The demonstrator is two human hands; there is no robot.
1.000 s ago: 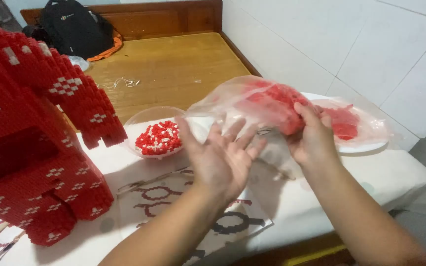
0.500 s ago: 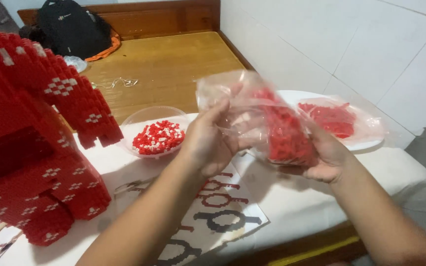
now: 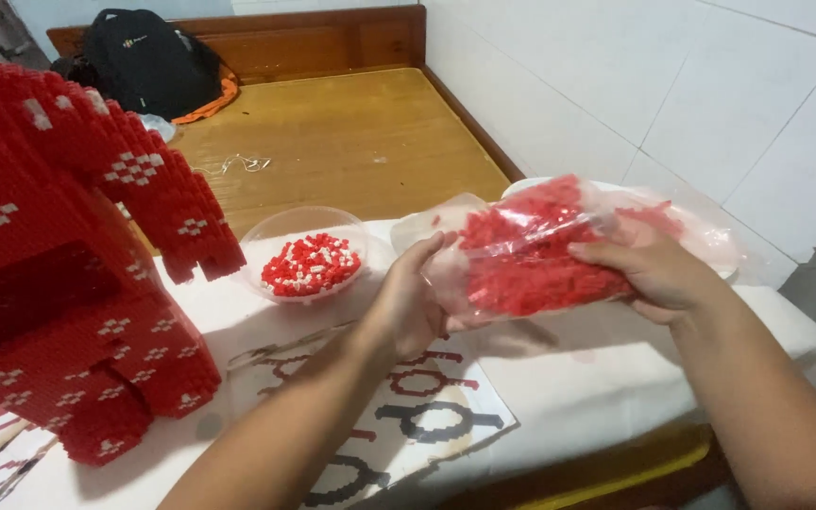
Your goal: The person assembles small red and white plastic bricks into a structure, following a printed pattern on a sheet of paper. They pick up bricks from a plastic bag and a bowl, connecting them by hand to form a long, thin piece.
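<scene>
A clear plastic bag (image 3: 531, 255) full of small red pieces is held sideways above the white table (image 3: 578, 387). My left hand (image 3: 413, 302) grips its left end, fingers curled under the plastic. My right hand (image 3: 654, 274) holds the right end, thumb on top. A clear bowl (image 3: 309, 260) with red and white pieces sits just left of my left hand. Behind the bag lies a white plate (image 3: 710, 236) under more plastic with red pieces.
A big red block-built figure (image 3: 68, 264) with white patterns stands at the left. A printed paper sheet (image 3: 408, 416) lies under my arms. A wooden bed board (image 3: 332, 142) carries a black backpack (image 3: 144, 57) at the back. White tiled wall at right.
Both hands have lifted the bag off the plate and turned it sideways; my left hand went from flat and open to gripping the bag's left end.
</scene>
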